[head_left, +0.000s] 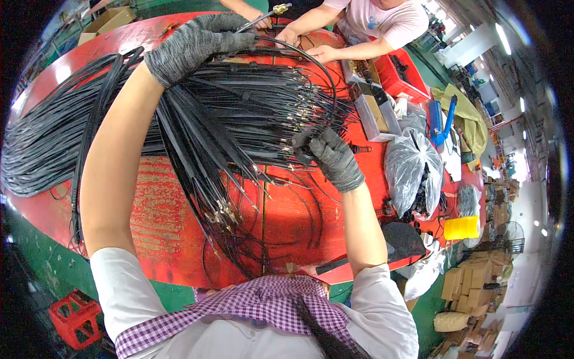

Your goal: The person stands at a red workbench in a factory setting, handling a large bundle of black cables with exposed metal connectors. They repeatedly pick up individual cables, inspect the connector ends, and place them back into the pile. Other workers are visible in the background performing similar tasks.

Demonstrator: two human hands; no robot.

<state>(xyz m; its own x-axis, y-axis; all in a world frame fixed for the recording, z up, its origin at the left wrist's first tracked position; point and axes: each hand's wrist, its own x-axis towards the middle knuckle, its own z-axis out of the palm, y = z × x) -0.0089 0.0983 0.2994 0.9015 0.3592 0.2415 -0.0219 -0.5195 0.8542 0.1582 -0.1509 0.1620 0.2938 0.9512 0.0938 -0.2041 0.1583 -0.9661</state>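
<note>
My left hand (197,43), in a grey knit glove, is raised at the far side of the red table (179,239) and grips a thin black cable (299,57) with a brass end fitting. The cable arcs right and down to my right hand (332,157), also gloved, which is closed on its other end among the metal tips. Beneath both hands lies a big bundle of black cables (197,119) with metal ends, fanning over the tabletop.
Another person's hands (305,45) work on a cable at the far edge. Grey trays (376,110), a red bin (400,75), a clear plastic bag (412,170), a yellow container (461,227) sit right. A red crate (75,317) stands on the floor; cardboard boxes (472,284) are stacked at lower right.
</note>
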